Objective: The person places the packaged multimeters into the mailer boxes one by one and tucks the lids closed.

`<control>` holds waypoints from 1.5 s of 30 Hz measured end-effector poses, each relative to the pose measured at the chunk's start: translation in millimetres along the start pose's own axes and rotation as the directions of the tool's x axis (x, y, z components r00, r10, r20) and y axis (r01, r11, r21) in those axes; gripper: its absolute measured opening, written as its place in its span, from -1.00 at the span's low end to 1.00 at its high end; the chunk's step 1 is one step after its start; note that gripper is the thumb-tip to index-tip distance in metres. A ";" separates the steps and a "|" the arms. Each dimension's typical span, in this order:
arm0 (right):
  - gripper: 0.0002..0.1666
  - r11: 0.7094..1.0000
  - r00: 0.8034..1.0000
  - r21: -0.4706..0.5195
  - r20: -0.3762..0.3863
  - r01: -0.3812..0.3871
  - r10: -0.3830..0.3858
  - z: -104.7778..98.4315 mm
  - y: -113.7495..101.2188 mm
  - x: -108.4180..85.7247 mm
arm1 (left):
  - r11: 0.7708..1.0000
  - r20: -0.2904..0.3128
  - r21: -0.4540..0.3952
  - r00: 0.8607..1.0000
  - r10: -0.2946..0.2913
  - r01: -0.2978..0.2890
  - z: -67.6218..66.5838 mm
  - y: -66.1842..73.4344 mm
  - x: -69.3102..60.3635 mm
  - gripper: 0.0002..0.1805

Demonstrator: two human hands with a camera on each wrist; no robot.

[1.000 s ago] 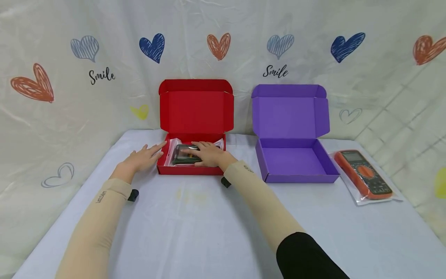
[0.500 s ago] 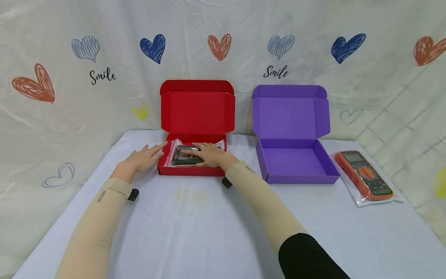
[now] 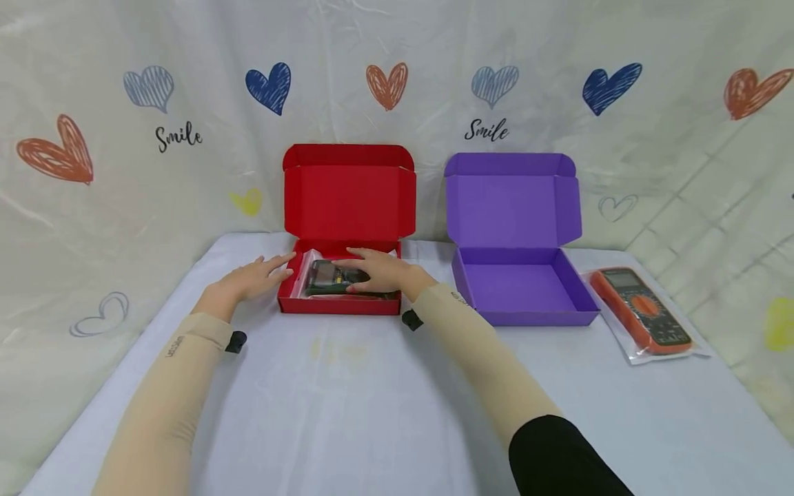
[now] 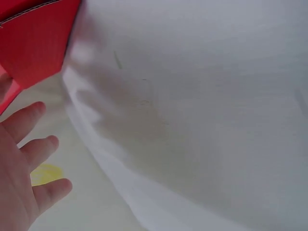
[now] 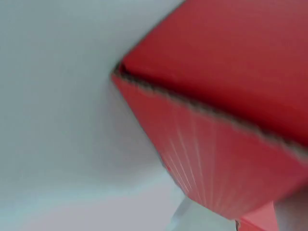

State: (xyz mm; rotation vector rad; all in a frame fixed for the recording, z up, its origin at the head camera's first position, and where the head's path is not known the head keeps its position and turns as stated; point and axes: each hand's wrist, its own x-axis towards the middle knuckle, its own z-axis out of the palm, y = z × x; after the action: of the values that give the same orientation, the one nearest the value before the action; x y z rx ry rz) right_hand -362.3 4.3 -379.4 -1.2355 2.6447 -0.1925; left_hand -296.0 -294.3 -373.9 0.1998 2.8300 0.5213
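Note:
A dark multimeter (image 3: pixel 327 277) in a clear plastic bag lies inside the red cardboard box (image 3: pixel 340 306), whose lid stands up. My right hand (image 3: pixel 389 271) is over the right part of the multimeter, fingers extended and hiding some of it; whether it touches the multimeter I cannot tell. Beside the box's left wall is my left hand (image 3: pixel 251 280), its fingertips at the edge. In the left wrist view the left hand's fingers (image 4: pixel 43 151) are spread near the red box (image 4: pixel 36 48). The right wrist view is filled mostly by the red box (image 5: pixel 231 53), blurred.
A purple cardboard box (image 3: pixel 527 317) stands to the right with its lid raised. Beyond it, an orange multimeter (image 3: pixel 642 310) in a clear bag lies on the white tablecloth (image 3: pixel 335 413). A curtain with printed hearts (image 3: pixel 387 86) hangs behind.
My right hand has shifted slightly to the right, and more of the dark multimeter shows. My left hand stays at the red box's left edge.

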 end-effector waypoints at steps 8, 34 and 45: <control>-0.18 0.998 0.996 0.061 -0.089 0.028 -0.022 -18.8 -0.5 -14.3 | 0.997 -0.060 -0.045 0.997 0.053 -0.055 -11.6 8.7 4.4 -0.19; -0.60 0.893 0.509 0.450 -0.765 -0.013 0.393 -17.7 45.9 -31.5 | 0.874 -0.408 -0.456 0.912 -0.040 -0.166 -31.0 16.5 37.9 -0.44; -0.35 0.640 0.478 0.768 -0.552 -0.028 0.683 -21.0 55.1 -22.7 | 0.753 -0.441 -0.636 0.880 -0.176 -0.169 -34.4 22.3 47.6 -0.41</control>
State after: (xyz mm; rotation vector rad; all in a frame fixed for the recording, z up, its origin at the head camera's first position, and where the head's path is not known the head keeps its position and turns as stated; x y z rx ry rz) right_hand -394.1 57.5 -367.3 -0.1932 2.8936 -1.8988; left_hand -349.1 -276.5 -345.4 -0.0965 2.8428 1.7460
